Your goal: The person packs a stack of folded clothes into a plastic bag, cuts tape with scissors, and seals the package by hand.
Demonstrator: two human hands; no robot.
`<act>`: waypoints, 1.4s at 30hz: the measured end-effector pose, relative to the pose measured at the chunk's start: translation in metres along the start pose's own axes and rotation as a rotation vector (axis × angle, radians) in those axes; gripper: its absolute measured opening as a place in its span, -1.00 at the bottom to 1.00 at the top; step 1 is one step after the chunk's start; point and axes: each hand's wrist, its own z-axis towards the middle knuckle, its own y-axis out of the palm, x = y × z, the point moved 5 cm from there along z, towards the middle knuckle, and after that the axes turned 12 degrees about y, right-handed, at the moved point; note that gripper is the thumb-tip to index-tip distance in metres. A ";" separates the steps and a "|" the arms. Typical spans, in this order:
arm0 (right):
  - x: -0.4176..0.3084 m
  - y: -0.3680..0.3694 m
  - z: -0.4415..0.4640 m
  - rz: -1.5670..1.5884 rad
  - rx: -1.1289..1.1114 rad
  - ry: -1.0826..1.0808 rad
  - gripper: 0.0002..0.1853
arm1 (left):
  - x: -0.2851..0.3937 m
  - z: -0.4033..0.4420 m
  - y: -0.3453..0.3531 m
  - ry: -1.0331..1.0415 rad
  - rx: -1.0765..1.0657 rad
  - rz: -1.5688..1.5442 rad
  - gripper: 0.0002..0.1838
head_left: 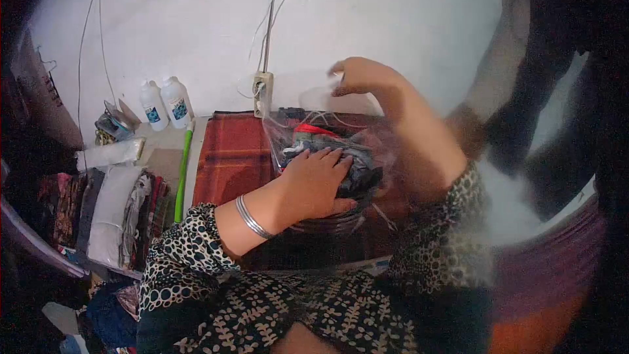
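My left hand (316,182) lies flat with its fingers spread on a bundle of folded dark cloth (362,174) with a bit of red at its far side. Clear plastic film, seemingly a plastic bag (278,132), surrounds the bundle. My right hand (367,80) is raised above the far right side of the bundle, its fingers curled toward the left. A small white spot shows at its fingertips, but what they hold is too blurred to make out. A faint see-through shape hangs just below them.
A reddish plaid cloth (229,157) covers the table under the bundle. To the left are a green stick (184,174), two white bottles (175,101), an iron (119,118) and stacked folded cloths (114,213). A power socket (263,92) is at the wall.
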 end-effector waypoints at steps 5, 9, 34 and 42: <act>-0.021 0.009 -0.034 -0.078 -0.238 -0.176 -0.79 | -0.011 0.007 0.007 -0.068 0.029 0.005 -0.15; -0.054 0.027 -0.104 -0.337 -0.103 -0.195 -0.81 | -0.017 0.005 0.013 -0.029 0.098 0.039 -0.07; -0.061 0.070 -0.174 -0.018 0.270 0.227 -0.83 | -0.006 -0.043 -0.024 0.021 0.138 0.007 -0.40; -0.071 0.056 -0.169 -0.182 0.567 -0.105 -0.78 | -0.025 -0.028 0.002 -0.034 0.013 0.089 -0.03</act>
